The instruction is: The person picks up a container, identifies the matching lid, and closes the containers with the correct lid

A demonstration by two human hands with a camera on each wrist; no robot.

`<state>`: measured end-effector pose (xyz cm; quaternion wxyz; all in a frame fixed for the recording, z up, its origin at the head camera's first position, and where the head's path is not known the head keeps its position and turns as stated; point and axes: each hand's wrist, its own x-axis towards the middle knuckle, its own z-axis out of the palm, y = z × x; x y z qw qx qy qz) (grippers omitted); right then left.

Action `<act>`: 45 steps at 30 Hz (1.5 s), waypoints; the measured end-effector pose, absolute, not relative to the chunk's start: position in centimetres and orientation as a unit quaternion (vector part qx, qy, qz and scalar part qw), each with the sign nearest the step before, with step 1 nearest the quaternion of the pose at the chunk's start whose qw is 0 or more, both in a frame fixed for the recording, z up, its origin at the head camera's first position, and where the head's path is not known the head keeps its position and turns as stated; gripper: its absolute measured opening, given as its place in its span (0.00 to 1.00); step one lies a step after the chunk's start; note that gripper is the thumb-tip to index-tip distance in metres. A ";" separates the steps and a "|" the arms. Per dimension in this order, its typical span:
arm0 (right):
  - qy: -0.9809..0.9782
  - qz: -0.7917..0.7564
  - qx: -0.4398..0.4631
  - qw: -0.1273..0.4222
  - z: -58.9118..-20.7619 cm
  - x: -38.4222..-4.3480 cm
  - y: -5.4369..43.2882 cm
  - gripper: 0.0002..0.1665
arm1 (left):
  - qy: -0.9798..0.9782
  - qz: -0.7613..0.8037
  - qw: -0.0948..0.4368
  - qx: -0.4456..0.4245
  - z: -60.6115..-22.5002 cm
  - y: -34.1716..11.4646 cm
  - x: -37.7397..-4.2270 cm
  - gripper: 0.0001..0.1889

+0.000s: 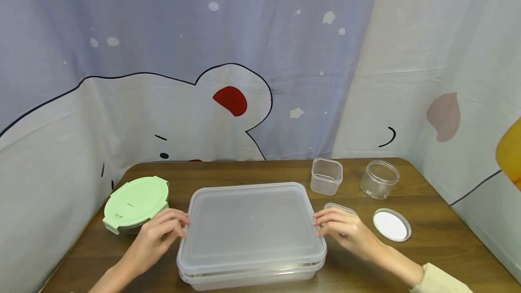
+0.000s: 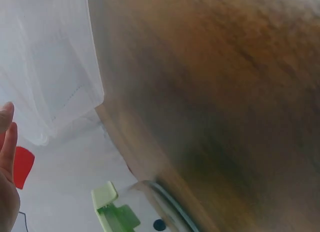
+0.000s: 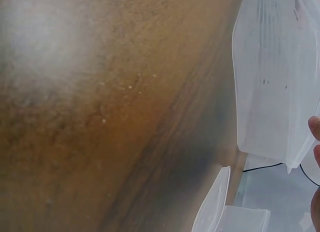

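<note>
A large rectangular plastic container (image 1: 252,279) stands at the front middle of the table, and its frosted lid (image 1: 250,223) lies over it with a thin gap showing along the front. My left hand (image 1: 160,232) pinches the lid's left edge. On the opposite side, the lid's right edge is between the fingers and thumb of my right hand (image 1: 346,229). The left wrist view catches part of the left hand (image 2: 7,167) beside the container. Only fingertips of the right hand (image 3: 316,137) appear in the right wrist view.
A round glass bowl with a green lid (image 1: 136,202) stands left of the container. Toward the back right are a small square tub (image 1: 326,177) and a round clear jar (image 1: 378,180). A round white-centred lid (image 1: 391,225) lies nearer; a small clear lid (image 1: 341,207) is partly behind my right hand.
</note>
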<state>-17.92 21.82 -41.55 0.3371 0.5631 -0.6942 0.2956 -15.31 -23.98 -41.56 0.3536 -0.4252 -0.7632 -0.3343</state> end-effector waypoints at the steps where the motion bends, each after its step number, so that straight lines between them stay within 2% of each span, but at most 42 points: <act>1: -0.694 0.296 0.563 0.337 -41.6 -17.9 21.8 0.14 | -0.764 -0.330 0.356 -0.425 -41.6 -24.0 -15.3 0.14; 24: -0.696 0.302 0.560 0.332 -42.1 -17.4 21.8 0.14 | -0.762 -0.298 0.352 -0.456 -41.5 -24.2 -15.0 0.16; 45: -0.695 0.245 0.586 0.337 -41.7 -17.0 22.1 0.12 | -0.785 -0.282 0.344 -0.432 -41.7 -24.5 -14.8 0.16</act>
